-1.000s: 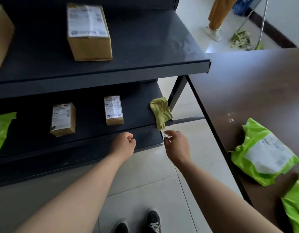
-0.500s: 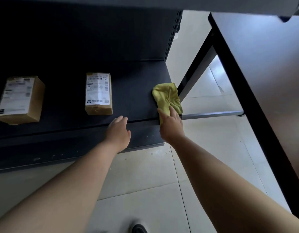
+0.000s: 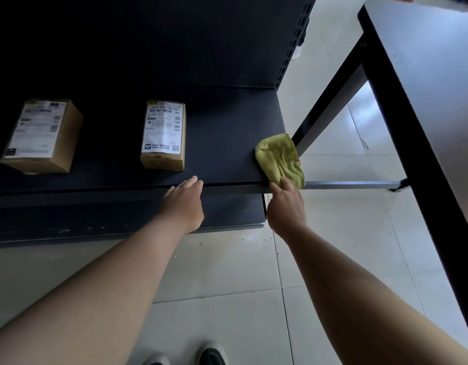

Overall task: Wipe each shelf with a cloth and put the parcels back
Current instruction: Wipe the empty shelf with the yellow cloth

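A yellow cloth [image 3: 279, 156] lies crumpled on the front right corner of a dark shelf [image 3: 227, 143]. My right hand [image 3: 286, 206] reaches from below, its fingertips touching the cloth's near edge; whether they grip it is hidden. My left hand [image 3: 184, 204] hovers at the shelf's front edge with its fingers loosely together, holding nothing. Two brown cardboard parcels with white labels stand on the same shelf: one [image 3: 164, 135] just beyond my left hand, the other [image 3: 41, 137] further left.
A lower dark shelf [image 3: 122, 219] juts out under the hands. A dark table [image 3: 425, 83] stands to the right, its leg and crossbar [image 3: 354, 184] close to the cloth. Pale floor tiles and my shoes [image 3: 209, 356] lie below.
The view has dropped from the upper shelf and the table's green parcels to this low shelf. My right hand went from the cloth's hanging tip up onto its near edge; my left fist opened.
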Motion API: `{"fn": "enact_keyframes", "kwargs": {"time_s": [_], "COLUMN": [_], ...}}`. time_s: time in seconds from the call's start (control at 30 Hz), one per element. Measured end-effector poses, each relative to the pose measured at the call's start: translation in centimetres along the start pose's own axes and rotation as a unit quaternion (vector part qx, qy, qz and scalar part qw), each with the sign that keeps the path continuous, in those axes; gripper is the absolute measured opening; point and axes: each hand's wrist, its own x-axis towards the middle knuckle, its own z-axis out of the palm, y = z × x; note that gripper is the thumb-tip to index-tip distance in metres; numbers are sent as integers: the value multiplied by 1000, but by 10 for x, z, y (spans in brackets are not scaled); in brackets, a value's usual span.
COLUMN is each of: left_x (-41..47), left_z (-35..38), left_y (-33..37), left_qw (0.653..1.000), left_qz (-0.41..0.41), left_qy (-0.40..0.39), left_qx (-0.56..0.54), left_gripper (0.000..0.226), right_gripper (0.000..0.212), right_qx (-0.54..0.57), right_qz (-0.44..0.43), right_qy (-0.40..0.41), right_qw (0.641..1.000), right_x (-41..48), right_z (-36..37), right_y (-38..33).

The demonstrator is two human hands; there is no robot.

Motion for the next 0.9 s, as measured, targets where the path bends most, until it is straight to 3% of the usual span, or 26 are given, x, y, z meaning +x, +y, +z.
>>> {"fn": "enact_keyframes", "kwargs": {"time_s": [0.17, 0.3, 0.43, 0.63, 0.77, 0.83, 0.9], "left_x": [-30, -67, -106, -149, -173, -188, -206], "left_z": [0, -11, -27, -58, -72, -76, -78], "left_y": [-9, -22, -45, -84, -134, -163, -192], "left_qw": [990, 976, 961, 965, 967, 958, 951], "left_qz": [-85, -101, -93, -89, -99, -125, -141], "left_qy": [-17, 2, 7, 23, 44, 61, 79], "left_qx": [-107, -193, -262, -246, -231, -251, -266], "left_gripper": [53, 45, 40, 63, 11, 3, 8], "right_gripper": [40, 31, 30, 31, 30, 27, 22], "right_qx": [68, 222, 311, 327, 349, 355, 354], "right_qz": [42, 68, 9, -45, -71, -60, -39], "right_qy": [-1, -35, -134, -290, -313, -295, -261], "right_qw": [997, 972, 941, 898, 880, 885, 897], "right_x": [-35, -61, -80, -98, -109, -115, -122], "right_z": [-12, -29, -57, -80, -76, -69, -54], "right_y": [2, -12, -46, -128, -190, -218, -243]}}
